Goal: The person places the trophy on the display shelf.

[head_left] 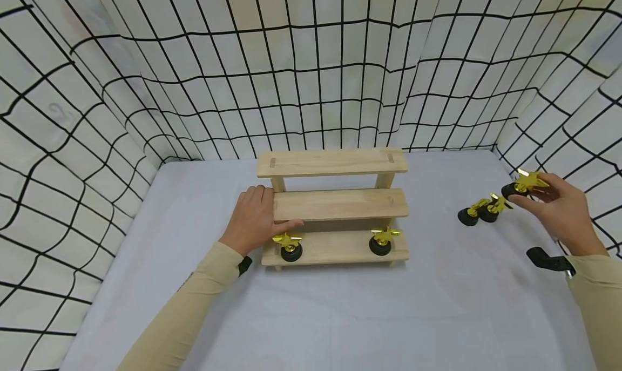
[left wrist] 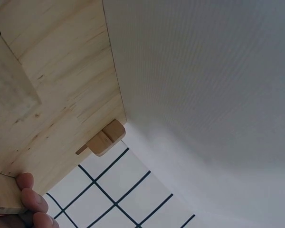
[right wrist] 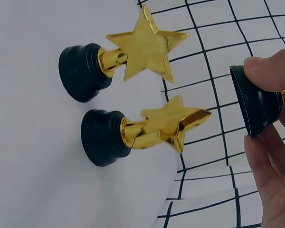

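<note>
A three-tier wooden stand [head_left: 340, 204] stands in the middle of the table. My left hand [head_left: 254, 220] grips the left end of its middle tier, the fingertips [left wrist: 34, 199] curled over the board's edge in the left wrist view. On the lowest tier are two gold star trophies with black bases, a left trophy [head_left: 291, 252] by my left thumb and a right trophy [head_left: 380, 245]. Off to the right, my right hand [head_left: 566, 214] holds another star trophy [head_left: 529, 181] above the table, pinching its black base [right wrist: 257, 102]. Its star is mostly hidden in the right wrist view.
Two more star trophies, one on the left [head_left: 468, 216] and one beside it [head_left: 489, 213], stand close together on the white tabletop [head_left: 330, 317], below my right hand. White walls with a black grid [head_left: 330, 63] enclose the table's back and sides.
</note>
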`<action>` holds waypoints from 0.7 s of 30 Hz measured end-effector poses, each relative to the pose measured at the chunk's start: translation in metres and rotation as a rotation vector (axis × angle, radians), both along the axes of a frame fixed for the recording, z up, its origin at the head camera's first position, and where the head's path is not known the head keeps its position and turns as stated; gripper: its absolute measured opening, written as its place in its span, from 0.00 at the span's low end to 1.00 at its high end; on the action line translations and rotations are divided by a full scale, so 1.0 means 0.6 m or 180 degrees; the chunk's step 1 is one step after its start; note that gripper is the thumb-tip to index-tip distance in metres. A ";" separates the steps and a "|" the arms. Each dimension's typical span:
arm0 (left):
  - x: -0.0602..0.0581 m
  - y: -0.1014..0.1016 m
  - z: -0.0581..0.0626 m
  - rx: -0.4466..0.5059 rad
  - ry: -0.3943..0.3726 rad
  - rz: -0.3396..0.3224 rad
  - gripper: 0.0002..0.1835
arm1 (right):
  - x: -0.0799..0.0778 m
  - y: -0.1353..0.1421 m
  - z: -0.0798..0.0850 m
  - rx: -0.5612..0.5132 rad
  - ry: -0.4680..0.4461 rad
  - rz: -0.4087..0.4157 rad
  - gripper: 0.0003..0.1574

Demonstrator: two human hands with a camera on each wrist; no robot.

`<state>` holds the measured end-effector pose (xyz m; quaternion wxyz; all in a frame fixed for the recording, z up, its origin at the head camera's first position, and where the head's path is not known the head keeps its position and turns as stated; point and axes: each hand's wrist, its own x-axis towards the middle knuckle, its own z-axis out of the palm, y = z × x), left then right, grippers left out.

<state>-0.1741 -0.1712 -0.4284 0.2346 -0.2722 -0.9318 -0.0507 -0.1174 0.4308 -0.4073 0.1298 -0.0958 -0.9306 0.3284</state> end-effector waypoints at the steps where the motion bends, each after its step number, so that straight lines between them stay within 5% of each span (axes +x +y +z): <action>1: 0.000 0.000 0.000 0.0001 0.0008 -0.0002 0.47 | -0.001 -0.003 0.002 -0.0013 -0.0006 0.0006 0.39; 21: 0.001 0.001 -0.001 0.0027 -0.0026 0.0015 0.47 | -0.003 -0.074 0.035 -0.0284 -0.0077 0.0469 0.41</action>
